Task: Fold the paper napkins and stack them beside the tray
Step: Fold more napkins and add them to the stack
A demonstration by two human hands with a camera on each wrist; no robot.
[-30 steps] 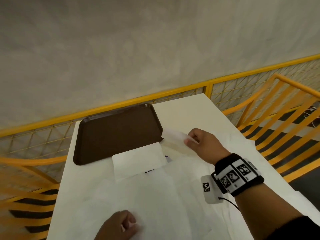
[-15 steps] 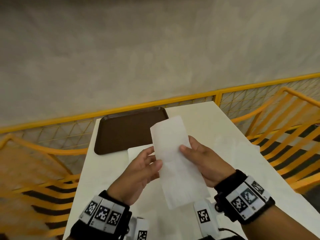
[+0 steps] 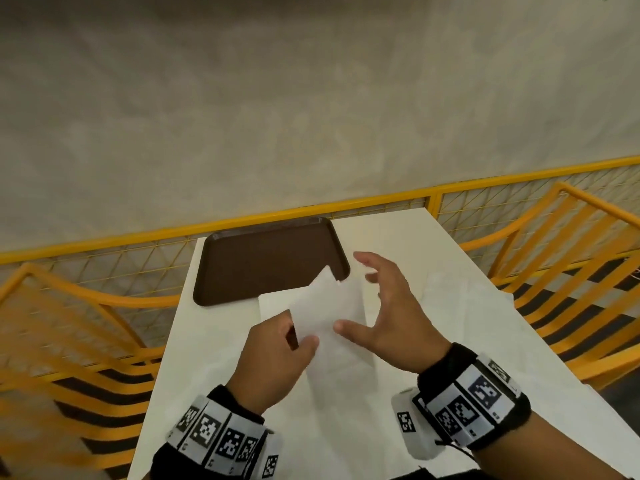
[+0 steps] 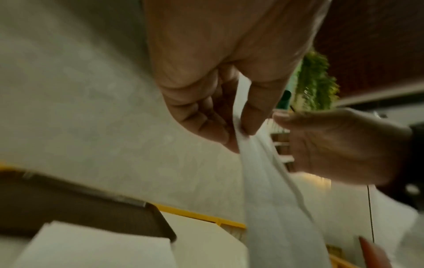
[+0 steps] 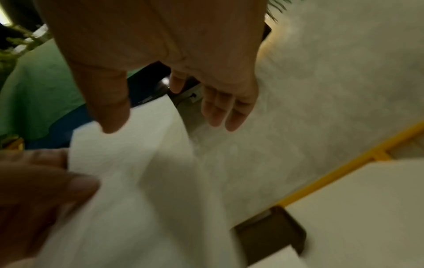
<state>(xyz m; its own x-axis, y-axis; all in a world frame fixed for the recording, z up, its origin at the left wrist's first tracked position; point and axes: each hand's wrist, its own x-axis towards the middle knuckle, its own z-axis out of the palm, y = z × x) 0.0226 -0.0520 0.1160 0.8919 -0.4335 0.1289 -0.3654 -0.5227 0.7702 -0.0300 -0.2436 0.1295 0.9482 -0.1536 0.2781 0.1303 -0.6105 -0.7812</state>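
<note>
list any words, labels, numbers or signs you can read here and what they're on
No readable words, brands or numbers in any view.
Wristbands on the left hand and right hand: black-and-white square marker patterns only, no letters.
Napkin, tray, table: plain, no print.

napkin — before tray

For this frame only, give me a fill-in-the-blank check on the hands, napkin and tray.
1. The napkin in the air is pinched by the ____ hand.
2. The right hand has its fingers ____ and grips nothing.
3. The folded napkin on the table lies just in front of the ____.
4. The tray is ____ in colour.

Missing words: left; spread; tray; brown
</note>
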